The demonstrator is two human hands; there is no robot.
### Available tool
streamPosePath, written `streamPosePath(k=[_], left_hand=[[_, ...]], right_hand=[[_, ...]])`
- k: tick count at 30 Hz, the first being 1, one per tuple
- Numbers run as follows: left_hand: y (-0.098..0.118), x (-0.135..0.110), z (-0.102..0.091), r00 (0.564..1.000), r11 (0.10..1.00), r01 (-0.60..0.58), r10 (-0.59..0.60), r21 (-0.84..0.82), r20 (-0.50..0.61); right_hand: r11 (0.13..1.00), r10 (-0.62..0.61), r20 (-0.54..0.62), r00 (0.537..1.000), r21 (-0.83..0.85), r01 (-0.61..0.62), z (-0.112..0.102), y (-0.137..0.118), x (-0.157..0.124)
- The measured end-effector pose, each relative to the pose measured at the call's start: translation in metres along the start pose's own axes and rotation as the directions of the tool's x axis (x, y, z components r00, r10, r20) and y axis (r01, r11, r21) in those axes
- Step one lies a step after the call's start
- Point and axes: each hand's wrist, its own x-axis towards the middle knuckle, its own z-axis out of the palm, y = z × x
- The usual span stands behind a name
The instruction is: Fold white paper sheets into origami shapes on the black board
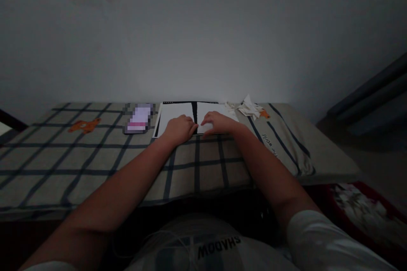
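Note:
Two white paper sheets lie side by side on a dark, flat backing (195, 112). The left sheet (173, 111) and the right sheet (210, 107) are parted by a narrow dark gap, and the right one's inner edge looks ragged. My left hand (181, 128) rests on the left sheet, fingers bent and thumb drawn in close by the gap; whatever it pinches is too small to tell. Over the right sheet, my right hand (219, 123) curves with thumb and fingers apart, its fingertips near those of my left hand.
A phone (139, 118) with a lit, blurred screen lies left of the sheets. Crumpled paper scraps (250, 107) sit at the right. Checked cloth (95, 152) covers the table, which meets a wall (197, 34). A red container (362, 190) with pale scraps stands low at right.

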Motion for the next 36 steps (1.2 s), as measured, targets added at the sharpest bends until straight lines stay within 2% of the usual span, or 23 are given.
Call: streamPosePath(k=[5,8,11,14,17,18,19,21,23,24,26,28,31,34,36], left_hand=[[-0.014,0.0,0.004,1.0,0.979,-0.008,0.008,-0.204,-0.002],[-0.027,0.001,0.009,0.996,0.971,-0.087,0.089,-0.225,0.0],[-0.036,0.003,0.015,0.997,0.969,-0.081,0.081,-0.235,-0.011],[-0.037,0.004,0.018,0.998,0.953,-0.058,0.052,-0.296,-0.028],[-0.031,0.004,0.018,0.996,0.904,-0.019,-0.021,-0.428,-0.089],[-0.027,0.005,0.017,0.991,0.855,0.009,-0.076,-0.518,-0.108],[-0.024,0.006,0.016,0.983,0.769,0.043,-0.145,-0.638,-0.109],[-0.017,0.008,0.014,0.954,0.496,0.089,-0.291,-0.863,-0.069],[-0.012,0.009,0.013,0.947,0.194,0.075,-0.322,-0.978,0.009],[-0.01,0.009,0.013,0.955,0.062,0.063,-0.295,-0.996,0.042],[-0.006,0.009,0.014,0.969,-0.131,0.04,-0.238,-0.991,0.071],[-0.004,0.009,0.013,0.965,-0.21,0.019,-0.251,-0.977,0.073],[-0.004,0.008,0.012,0.914,-0.2,0.023,-0.393,-0.979,0.102],[-0.01,0.01,0.01,0.861,-0.176,0.045,-0.492,-0.983,0.127],[-0.017,0.011,0.008,0.854,-0.165,0.021,-0.51,-0.986,0.103]], right_hand=[[1.0,-0.006,0.045,0.999,-0.022,0.007,-0.001,-0.007,-0.001],[1.0,-0.003,0.043,0.999,0.007,0.002,-0.006,-0.013,-0.002],[0.989,0.111,0.02,0.994,0.094,-0.113,-0.013,-0.017,-0.002],[0.961,0.263,-0.124,0.957,0.122,-0.249,-0.019,-0.017,-0.002],[0.939,0.342,-0.392,0.854,0.168,-0.299,-0.023,-0.016,-0.002],[0.937,0.35,-0.476,0.807,0.192,-0.293,-0.023,-0.017,-0.001],[0.938,0.347,-0.545,0.763,0.21,-0.276,-0.022,-0.019,-0.001],[0.948,0.317,-0.627,0.712,0.234,-0.216,-0.018,-0.025,0.001],[0.959,0.26,-0.608,0.75,0.25,-0.131,-0.012,-0.033,0.004],[0.961,0.235,-0.584,0.777,0.259,-0.096,-0.008,-0.036,0.007],[0.958,0.189,-0.498,0.846,0.284,-0.046,0.0,-0.042,0.011],[0.951,0.121,-0.412,0.903,0.308,0.014,0.007,-0.047,0.014],[0.931,0.027,-0.381,0.924,0.345,0.115,0.01,-0.048,0.014],[0.916,0.07,-0.44,0.895,0.385,0.117,0.008,-0.043,0.013],[0.906,0.217,-0.517,0.828,0.422,0.026,0.006,-0.033,0.013]])
